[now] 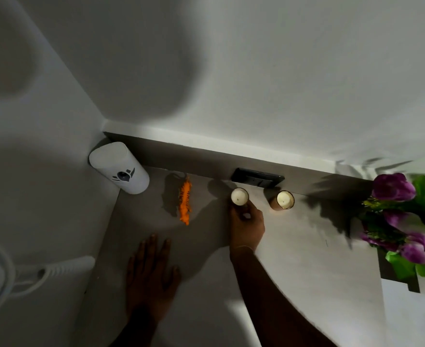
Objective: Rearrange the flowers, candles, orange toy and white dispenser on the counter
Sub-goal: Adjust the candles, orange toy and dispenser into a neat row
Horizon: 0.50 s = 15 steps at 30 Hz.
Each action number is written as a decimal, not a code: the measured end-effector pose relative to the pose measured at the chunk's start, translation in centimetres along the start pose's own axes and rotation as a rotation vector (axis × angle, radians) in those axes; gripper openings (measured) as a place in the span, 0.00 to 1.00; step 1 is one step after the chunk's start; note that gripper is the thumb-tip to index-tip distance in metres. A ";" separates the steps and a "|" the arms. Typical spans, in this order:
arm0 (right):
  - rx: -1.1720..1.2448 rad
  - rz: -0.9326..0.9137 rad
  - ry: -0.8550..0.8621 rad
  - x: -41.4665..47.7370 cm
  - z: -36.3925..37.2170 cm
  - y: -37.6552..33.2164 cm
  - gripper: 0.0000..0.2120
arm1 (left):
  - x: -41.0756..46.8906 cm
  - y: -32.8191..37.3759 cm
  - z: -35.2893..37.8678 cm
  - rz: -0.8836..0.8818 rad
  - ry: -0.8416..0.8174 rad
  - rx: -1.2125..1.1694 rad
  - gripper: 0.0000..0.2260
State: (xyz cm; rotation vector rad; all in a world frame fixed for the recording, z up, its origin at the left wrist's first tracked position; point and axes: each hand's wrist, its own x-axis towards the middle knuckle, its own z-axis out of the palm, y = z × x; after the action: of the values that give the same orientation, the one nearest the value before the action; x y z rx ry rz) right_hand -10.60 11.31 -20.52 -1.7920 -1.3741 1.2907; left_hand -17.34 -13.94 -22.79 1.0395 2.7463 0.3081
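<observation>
Along the back of the grey counter (206, 246) stand a white dispenser (118, 167) in the left corner, an orange tiger toy (185, 200), and two candles in glass jars. My right hand (246, 224) is wrapped around the left candle (239, 196), which rests on the counter. The right candle (284, 199) stands alone a short way off. Purple flowers with green leaves (406, 221) fill the right edge. My left hand (151, 274) lies flat on the counter, fingers spread, below the toy.
A black wall socket (257, 177) sits on the backsplash just behind the candles. White walls meet in the corner behind the dispenser. A white cable and plug (38, 274) hang at the lower left, off the counter.
</observation>
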 end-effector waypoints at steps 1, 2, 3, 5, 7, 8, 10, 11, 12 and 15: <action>-0.022 -0.020 -0.034 0.0 0.6 -0.3 0.21 | 0.0 0.0 0.0 -0.002 0.002 0.000 0.32; -0.051 -0.048 -0.064 0.1 1.2 -0.6 0.21 | 0.0 0.0 0.0 0.000 0.007 0.002 0.32; -0.076 -0.077 -0.087 0.1 1.8 -0.8 0.22 | -0.1 -0.1 0.0 0.005 0.012 0.003 0.32; -0.107 -0.124 -0.118 0.0 2.6 -1.1 0.22 | -0.1 -0.2 0.0 0.015 0.027 -0.004 0.32; -0.150 -0.149 -0.128 -0.2 3.1 -1.3 0.23 | -0.1 -0.1 -0.1 0.010 0.039 -0.021 0.32; -0.176 -0.151 -0.128 -0.2 3.2 -1.4 0.24 | -0.2 -0.1 -0.2 0.003 0.040 -0.026 0.32; -0.215 -0.145 -0.129 -0.3 3.3 -1.5 0.26 | -0.2 0.1 -0.4 -0.002 0.037 -0.028 0.33; -0.229 -0.144 -0.128 -0.3 3.3 -1.5 0.27 | -0.2 0.1 -0.5 -0.001 0.035 -0.027 0.33; -0.241 -0.145 -0.128 -0.3 3.3 -1.5 0.27 | -0.2 0.2 -0.6 -0.002 0.030 -0.027 0.33; -0.217 -0.150 -0.141 -0.1 3.1 -1.2 0.24 | -0.1 0.2 -0.6 -0.003 0.012 -0.018 0.33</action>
State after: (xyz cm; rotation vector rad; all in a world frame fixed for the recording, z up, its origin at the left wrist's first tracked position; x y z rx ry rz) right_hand -13.92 11.25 -20.74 -1.7234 -1.7499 1.2479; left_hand -17.31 -13.93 -22.14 1.0322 2.7501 0.3397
